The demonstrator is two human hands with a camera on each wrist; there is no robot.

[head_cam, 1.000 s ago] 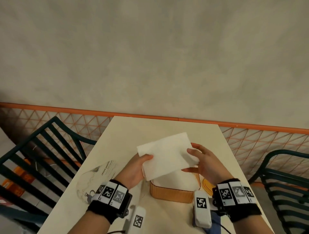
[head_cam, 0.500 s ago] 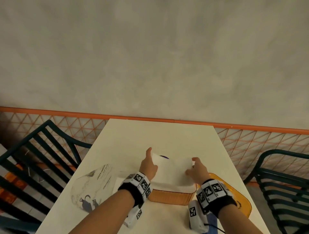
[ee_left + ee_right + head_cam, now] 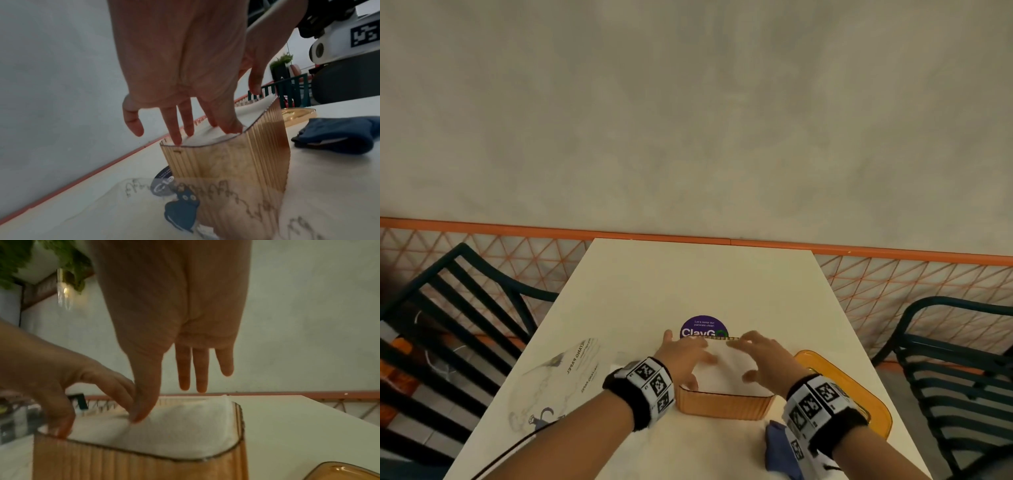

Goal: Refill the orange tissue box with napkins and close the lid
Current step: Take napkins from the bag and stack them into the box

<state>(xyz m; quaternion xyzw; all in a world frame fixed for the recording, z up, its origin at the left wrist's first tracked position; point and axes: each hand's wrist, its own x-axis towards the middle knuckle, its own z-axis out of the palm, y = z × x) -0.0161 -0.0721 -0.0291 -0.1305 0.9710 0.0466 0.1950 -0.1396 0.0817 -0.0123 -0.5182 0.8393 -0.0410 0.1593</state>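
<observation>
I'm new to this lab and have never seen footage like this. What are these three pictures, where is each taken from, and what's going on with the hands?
No machine here: a person works with bare hands, wearing cameras on the head and on both wrists, on bands with black-and-white markers. The wide picture is from the head camera; the other two look along each hand.

On the cream table stands a ribbed orange tissue box, filled to its rim with white napkins. The left hand and right hand press the napkins down with straight fingers; neither hand grips anything. The box's orange lid lies to the right, not yet on. Also there: a blue cloth, a purple round sticker and an empty clear printed wrapper.
</observation>
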